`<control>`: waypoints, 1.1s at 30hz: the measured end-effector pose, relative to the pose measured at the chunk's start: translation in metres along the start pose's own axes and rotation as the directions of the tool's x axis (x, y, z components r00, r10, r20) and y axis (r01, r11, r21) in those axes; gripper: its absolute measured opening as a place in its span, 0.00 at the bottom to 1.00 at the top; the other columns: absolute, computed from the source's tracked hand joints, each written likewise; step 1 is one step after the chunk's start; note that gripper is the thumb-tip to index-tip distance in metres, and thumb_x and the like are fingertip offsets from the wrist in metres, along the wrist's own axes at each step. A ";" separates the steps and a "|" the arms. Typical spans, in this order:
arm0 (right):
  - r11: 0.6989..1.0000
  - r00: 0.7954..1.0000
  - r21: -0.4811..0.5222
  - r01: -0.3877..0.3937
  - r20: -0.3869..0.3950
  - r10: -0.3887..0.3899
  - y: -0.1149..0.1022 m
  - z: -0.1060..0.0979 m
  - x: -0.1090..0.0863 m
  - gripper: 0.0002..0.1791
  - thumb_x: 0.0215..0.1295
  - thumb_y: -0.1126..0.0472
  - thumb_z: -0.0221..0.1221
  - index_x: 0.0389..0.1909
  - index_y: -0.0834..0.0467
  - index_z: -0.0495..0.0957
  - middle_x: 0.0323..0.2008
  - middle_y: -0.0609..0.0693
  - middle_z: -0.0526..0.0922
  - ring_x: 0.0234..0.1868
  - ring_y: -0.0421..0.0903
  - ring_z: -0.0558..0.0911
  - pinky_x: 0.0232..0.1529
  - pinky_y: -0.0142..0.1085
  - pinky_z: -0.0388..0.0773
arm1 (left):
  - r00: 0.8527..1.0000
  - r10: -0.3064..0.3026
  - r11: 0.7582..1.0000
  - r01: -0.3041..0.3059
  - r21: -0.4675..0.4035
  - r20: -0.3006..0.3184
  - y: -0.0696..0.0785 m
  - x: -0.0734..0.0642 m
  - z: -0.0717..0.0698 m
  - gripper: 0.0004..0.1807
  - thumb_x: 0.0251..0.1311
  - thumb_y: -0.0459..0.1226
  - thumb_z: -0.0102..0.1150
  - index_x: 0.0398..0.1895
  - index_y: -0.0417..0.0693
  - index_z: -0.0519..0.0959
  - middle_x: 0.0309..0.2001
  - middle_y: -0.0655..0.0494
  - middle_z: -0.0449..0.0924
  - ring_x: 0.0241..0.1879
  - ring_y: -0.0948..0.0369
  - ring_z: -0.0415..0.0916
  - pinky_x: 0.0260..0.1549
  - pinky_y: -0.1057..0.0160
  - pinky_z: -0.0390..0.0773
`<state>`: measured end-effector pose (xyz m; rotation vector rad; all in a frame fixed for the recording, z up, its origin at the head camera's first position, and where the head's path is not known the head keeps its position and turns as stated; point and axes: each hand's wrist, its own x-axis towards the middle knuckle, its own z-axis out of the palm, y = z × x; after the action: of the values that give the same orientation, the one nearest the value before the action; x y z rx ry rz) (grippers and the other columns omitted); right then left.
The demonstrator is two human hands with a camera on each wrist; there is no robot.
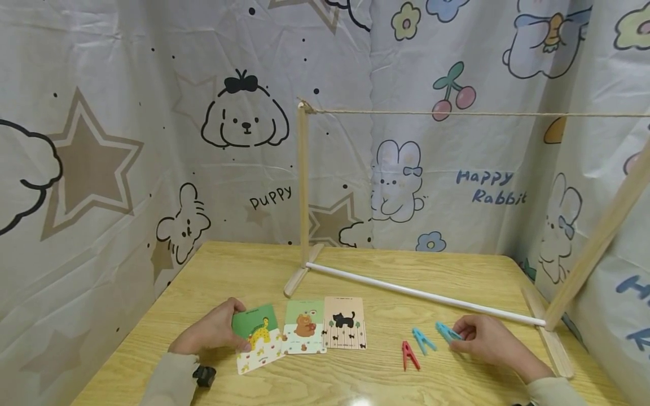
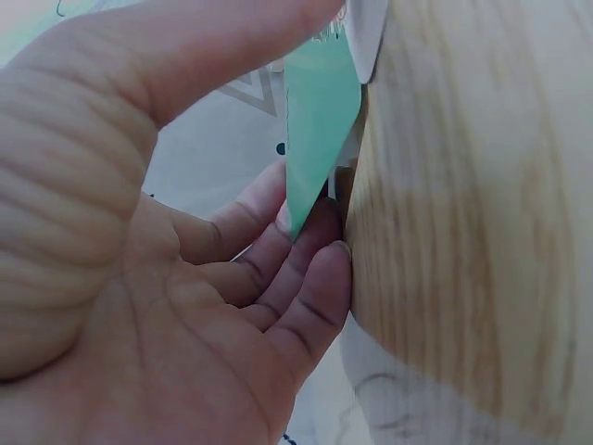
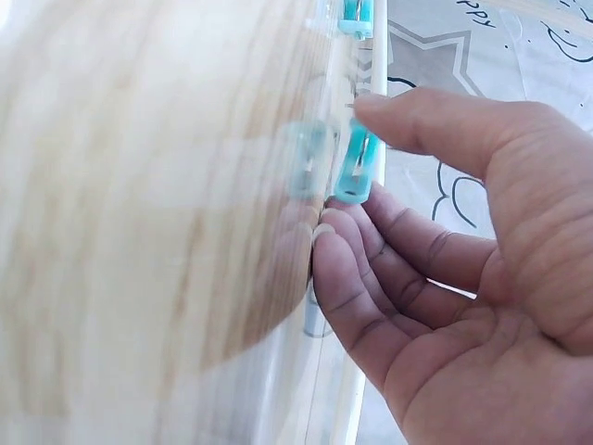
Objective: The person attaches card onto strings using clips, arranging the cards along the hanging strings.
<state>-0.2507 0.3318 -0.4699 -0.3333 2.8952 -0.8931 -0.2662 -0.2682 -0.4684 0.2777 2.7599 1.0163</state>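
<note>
My left hand (image 1: 210,328) pinches a green-and-white card (image 1: 261,335) with a yellow spotted animal on it, thumb over the face and fingers behind the far edge. The same card (image 2: 320,120) appears tilted up off the wood in the left wrist view. To its right lie a bear card (image 1: 304,327) and a peach black-cat card (image 1: 345,324), side by side. At the right, my right hand (image 1: 490,341) holds a blue clothespin (image 1: 447,331) between thumb and fingertips, low at the tabletop. Another blue clothespin (image 1: 424,340) and a red clothespin (image 1: 410,356) lie left of it.
Behind the cards and clothespins stands a wooden frame with a left post (image 1: 303,186), a slanting right post (image 1: 599,248) and a white rod (image 1: 421,294) low between them. A string (image 1: 386,112) runs across the top. A printed curtain (image 1: 335,51) surrounds the wooden table (image 1: 228,270).
</note>
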 end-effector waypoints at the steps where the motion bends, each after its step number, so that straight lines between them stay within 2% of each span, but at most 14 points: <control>1: 1.000 1.000 0.001 0.001 -0.003 -0.001 0.000 0.000 0.000 0.14 0.59 0.52 0.75 0.38 0.56 0.84 0.31 0.44 0.81 0.33 0.38 0.78 0.34 0.31 0.77 | 1.000 -0.009 1.000 0.009 -0.011 0.002 0.000 0.000 0.000 0.48 0.37 0.39 0.89 0.61 0.34 0.69 0.48 0.48 0.76 0.42 0.57 0.74 0.44 0.56 0.76; 6: 1.000 0.999 -0.006 0.002 -0.041 -0.003 0.000 -0.001 0.001 0.14 0.59 0.52 0.74 0.37 0.56 0.84 0.32 0.44 0.83 0.35 0.39 0.80 0.35 0.32 0.78 | 0.999 -0.030 1.000 0.030 -0.006 -0.029 -0.002 0.002 -0.003 0.49 0.37 0.37 0.89 0.62 0.32 0.69 0.50 0.47 0.77 0.46 0.56 0.76 0.47 0.55 0.79; 12: 1.000 0.998 -0.001 -0.003 -0.067 0.003 -0.002 -0.005 0.004 0.16 0.60 0.52 0.74 0.40 0.58 0.83 0.34 0.46 0.84 0.37 0.41 0.83 0.36 0.33 0.79 | 0.998 -0.008 0.999 0.006 -0.035 -0.062 -0.003 0.003 -0.008 0.48 0.38 0.33 0.87 0.64 0.30 0.69 0.54 0.44 0.77 0.51 0.52 0.78 0.50 0.50 0.81; 18: 1.000 0.996 0.004 0.007 -0.084 -0.007 -0.004 -0.005 0.006 0.15 0.60 0.53 0.74 0.40 0.57 0.84 0.34 0.45 0.85 0.36 0.41 0.83 0.36 0.32 0.80 | 0.998 -0.008 0.988 -0.002 -0.152 -0.066 -0.001 0.006 -0.015 0.45 0.44 0.28 0.83 0.66 0.31 0.67 0.58 0.41 0.76 0.51 0.49 0.80 0.43 0.53 0.84; 26: 0.999 0.994 0.041 0.009 -0.109 -0.005 -0.012 -0.010 0.008 0.15 0.63 0.54 0.72 0.44 0.59 0.85 0.36 0.46 0.86 0.37 0.42 0.84 0.35 0.32 0.80 | 0.999 0.048 0.947 -0.048 -0.316 -0.007 -0.002 0.010 -0.021 0.45 0.51 0.25 0.76 0.71 0.31 0.61 0.52 0.37 0.78 0.46 0.48 0.84 0.40 0.53 0.85; 33: 0.999 0.991 0.046 0.011 -0.134 -0.005 -0.018 -0.015 0.009 0.14 0.64 0.55 0.71 0.45 0.59 0.85 0.37 0.46 0.87 0.37 0.41 0.84 0.35 0.31 0.81 | 0.999 0.043 0.935 -0.048 -0.352 -0.022 -0.002 0.015 -0.023 0.44 0.53 0.24 0.74 0.71 0.29 0.61 0.53 0.37 0.81 0.48 0.48 0.84 0.43 0.54 0.85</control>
<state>-0.2584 0.3238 -0.4480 -0.2924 2.9902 -1.0203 -0.2866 -0.2802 -0.4537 0.2804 2.5261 1.5019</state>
